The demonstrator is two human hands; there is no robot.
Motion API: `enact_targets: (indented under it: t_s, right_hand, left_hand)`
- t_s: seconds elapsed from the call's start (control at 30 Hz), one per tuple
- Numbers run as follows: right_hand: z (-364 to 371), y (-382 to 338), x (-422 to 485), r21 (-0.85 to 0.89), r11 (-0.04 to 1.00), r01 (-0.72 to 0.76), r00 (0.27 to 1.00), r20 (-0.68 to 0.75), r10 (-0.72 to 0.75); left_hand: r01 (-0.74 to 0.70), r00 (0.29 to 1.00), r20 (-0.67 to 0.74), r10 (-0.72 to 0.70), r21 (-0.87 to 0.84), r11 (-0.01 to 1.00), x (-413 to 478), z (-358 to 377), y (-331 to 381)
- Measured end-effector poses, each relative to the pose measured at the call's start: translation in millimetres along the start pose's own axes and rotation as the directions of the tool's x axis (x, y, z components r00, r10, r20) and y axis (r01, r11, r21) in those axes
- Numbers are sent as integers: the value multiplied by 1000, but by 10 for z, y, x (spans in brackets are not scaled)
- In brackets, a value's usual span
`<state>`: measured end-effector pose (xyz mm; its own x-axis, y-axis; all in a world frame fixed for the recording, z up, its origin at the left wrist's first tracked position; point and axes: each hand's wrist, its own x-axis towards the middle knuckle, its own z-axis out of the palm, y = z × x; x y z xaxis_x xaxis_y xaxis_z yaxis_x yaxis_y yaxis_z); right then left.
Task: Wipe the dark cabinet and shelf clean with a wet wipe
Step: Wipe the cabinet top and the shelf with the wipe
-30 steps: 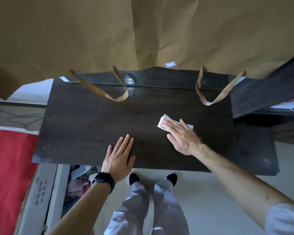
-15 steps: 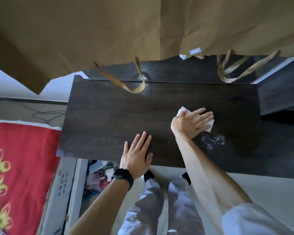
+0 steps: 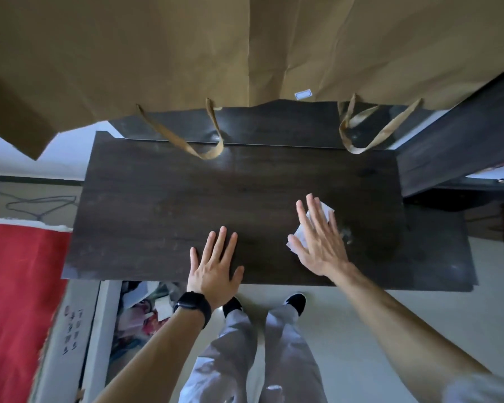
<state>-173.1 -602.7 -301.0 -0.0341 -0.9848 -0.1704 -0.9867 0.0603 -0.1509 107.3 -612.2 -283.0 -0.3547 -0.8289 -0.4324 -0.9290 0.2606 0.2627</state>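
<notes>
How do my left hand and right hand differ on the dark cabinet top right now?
The left hand lies flat on bare wood; the right hand presses the white wipe. The left wrist wears a black watch; the right wrist is bare. Both are open, fingers straight, on the cabinet top.

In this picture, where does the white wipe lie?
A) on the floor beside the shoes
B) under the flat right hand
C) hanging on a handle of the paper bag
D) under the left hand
B: the white wipe shows on both sides of the right hand, which presses it with straight fingers onto the dark cabinet top. The left hand rests flat on bare wood.
</notes>
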Motion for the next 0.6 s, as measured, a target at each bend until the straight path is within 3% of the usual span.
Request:
enact_targets:
  t_s: [0.07,0.13,0.2,0.3,0.37,0.43,0.6]
  right_hand:
    - [5,-271,147,129,916,-379,920,-58,388]
    - [14,-568,330,216,763,-609,787,41,616]
    - [113,-780,413,184,792,-581,810,34,586]
    - [184,-838,370,117,940,-320,946,-19,324]
    - [183,-627,260,90,971,-223,974,-28,226]
    - [152,-289,109,95,944,-317,947,-32,321]
    - [92,512,-380,136,748,-650,754,-16,657]
  left_hand:
    - [7,1000,2,-7,2,1000,7,5,21]
    - [10,1000,1,-10,13,1000,14,22,27]
    - [11,1000,-6,-11,19,1000,12,46,17]
    - [11,1000,-22,-11,23,1000,16,90,-16]
    - [6,999,-34,-5,26,1000,22,112,-32]
    - [6,1000,-27,-5,30,1000,25,110,-23]
    - [54,999,-2,-54,-7,999,33,64,122]
